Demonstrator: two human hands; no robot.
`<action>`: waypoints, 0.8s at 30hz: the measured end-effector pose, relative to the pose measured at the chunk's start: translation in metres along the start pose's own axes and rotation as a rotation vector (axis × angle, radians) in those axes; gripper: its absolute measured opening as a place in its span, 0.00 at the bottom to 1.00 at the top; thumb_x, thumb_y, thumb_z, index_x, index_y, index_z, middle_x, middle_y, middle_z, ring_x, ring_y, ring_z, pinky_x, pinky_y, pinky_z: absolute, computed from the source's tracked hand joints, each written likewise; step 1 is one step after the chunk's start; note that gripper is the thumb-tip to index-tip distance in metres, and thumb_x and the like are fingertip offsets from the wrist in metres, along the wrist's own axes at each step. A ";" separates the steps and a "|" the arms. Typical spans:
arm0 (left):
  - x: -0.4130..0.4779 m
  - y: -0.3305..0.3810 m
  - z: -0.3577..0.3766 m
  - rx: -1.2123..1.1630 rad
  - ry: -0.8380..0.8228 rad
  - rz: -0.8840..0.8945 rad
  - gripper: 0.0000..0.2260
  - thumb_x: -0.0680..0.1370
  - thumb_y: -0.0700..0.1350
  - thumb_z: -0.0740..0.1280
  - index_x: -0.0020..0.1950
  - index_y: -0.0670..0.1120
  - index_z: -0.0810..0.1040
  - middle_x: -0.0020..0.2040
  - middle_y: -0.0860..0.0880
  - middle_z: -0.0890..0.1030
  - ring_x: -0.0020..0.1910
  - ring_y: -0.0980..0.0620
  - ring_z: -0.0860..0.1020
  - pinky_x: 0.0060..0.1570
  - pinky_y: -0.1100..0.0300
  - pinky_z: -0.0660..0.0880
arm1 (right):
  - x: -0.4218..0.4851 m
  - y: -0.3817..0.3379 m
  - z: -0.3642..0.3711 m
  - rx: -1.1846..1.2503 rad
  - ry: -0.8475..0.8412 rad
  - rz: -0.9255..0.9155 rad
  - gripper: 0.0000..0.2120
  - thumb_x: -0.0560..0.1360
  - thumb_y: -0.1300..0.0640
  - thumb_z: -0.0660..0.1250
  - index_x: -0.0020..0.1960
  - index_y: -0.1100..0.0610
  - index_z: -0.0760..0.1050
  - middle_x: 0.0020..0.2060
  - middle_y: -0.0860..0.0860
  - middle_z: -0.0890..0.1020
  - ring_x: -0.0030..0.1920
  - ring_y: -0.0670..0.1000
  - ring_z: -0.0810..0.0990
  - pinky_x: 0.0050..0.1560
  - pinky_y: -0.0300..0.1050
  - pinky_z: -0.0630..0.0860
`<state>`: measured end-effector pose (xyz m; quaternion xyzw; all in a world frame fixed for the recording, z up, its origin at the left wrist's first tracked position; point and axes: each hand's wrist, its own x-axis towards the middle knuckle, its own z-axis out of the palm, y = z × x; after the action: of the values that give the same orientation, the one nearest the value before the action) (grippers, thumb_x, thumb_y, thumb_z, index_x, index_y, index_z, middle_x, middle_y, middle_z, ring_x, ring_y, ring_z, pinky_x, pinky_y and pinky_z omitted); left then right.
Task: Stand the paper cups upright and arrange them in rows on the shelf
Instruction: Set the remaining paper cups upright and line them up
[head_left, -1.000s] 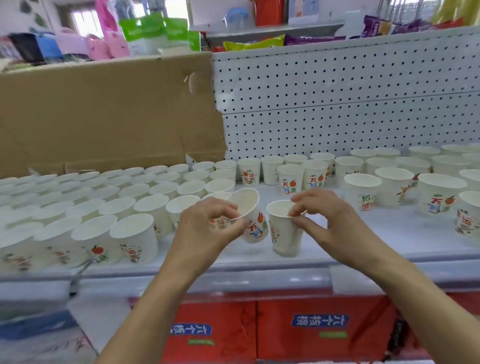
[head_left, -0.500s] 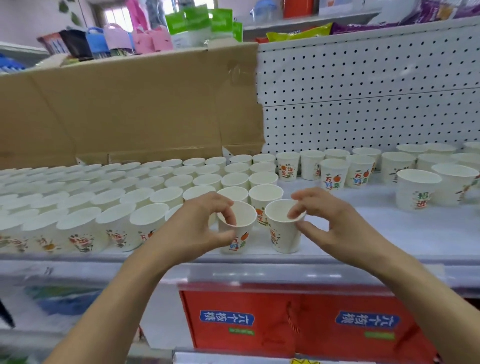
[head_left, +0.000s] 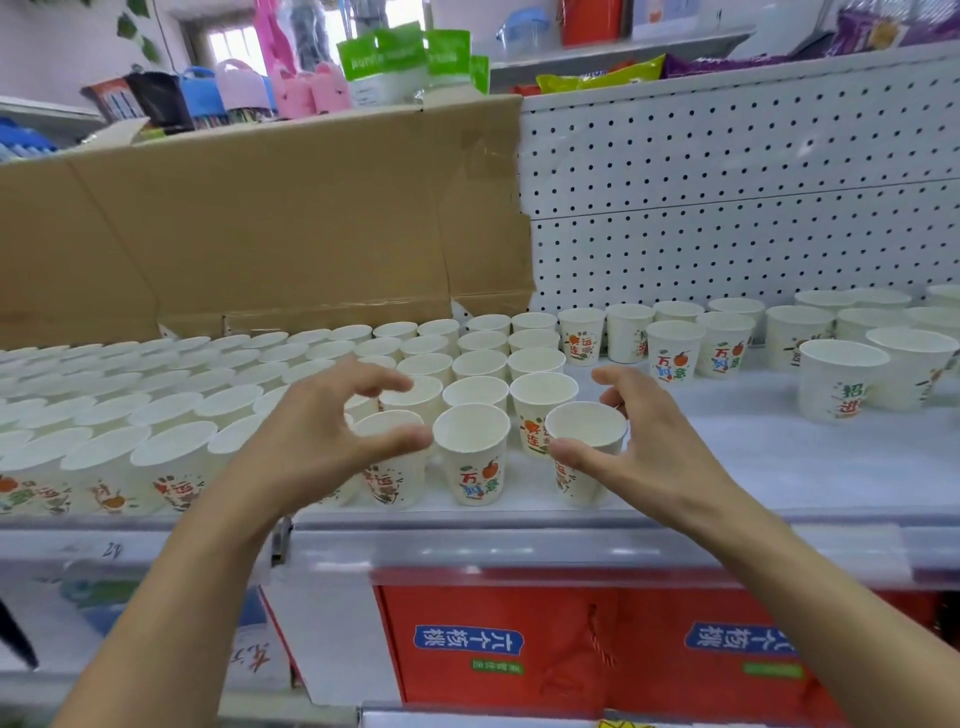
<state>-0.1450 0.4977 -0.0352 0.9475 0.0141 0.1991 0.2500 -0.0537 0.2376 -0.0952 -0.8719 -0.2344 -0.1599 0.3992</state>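
Before the cardboard (head_left: 291, 223), left hand (head_left: 317, 436) and right hand (head_left: 644, 447), spread empty, flank shelved cups (head_left: 471, 457)

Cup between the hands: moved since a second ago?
Yes: down onto the shelf. The cup now stands upright beside the neighbouring cup; the left hand has let go.
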 end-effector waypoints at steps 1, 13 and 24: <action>-0.003 -0.003 -0.002 0.042 -0.029 -0.014 0.21 0.62 0.63 0.74 0.53 0.59 0.80 0.55 0.61 0.78 0.59 0.61 0.73 0.55 0.59 0.68 | 0.000 0.000 0.000 0.001 0.005 -0.002 0.37 0.67 0.40 0.73 0.70 0.50 0.63 0.58 0.47 0.71 0.59 0.47 0.69 0.59 0.45 0.69; -0.007 -0.015 0.019 0.032 -0.028 0.061 0.06 0.73 0.42 0.73 0.45 0.53 0.84 0.40 0.59 0.83 0.43 0.64 0.79 0.43 0.74 0.71 | 0.004 0.000 0.006 0.231 -0.096 -0.024 0.33 0.68 0.47 0.75 0.68 0.46 0.65 0.56 0.45 0.75 0.57 0.43 0.75 0.57 0.40 0.73; 0.008 0.027 0.049 0.375 0.201 0.098 0.34 0.64 0.78 0.55 0.58 0.57 0.74 0.52 0.60 0.78 0.55 0.56 0.73 0.57 0.54 0.61 | 0.001 -0.002 0.015 0.183 -0.011 0.008 0.37 0.65 0.39 0.75 0.68 0.47 0.63 0.52 0.46 0.74 0.53 0.45 0.74 0.52 0.40 0.70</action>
<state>-0.1209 0.4517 -0.0584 0.9523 0.0294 0.2983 0.0568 -0.0523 0.2503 -0.1026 -0.8335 -0.2468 -0.1312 0.4765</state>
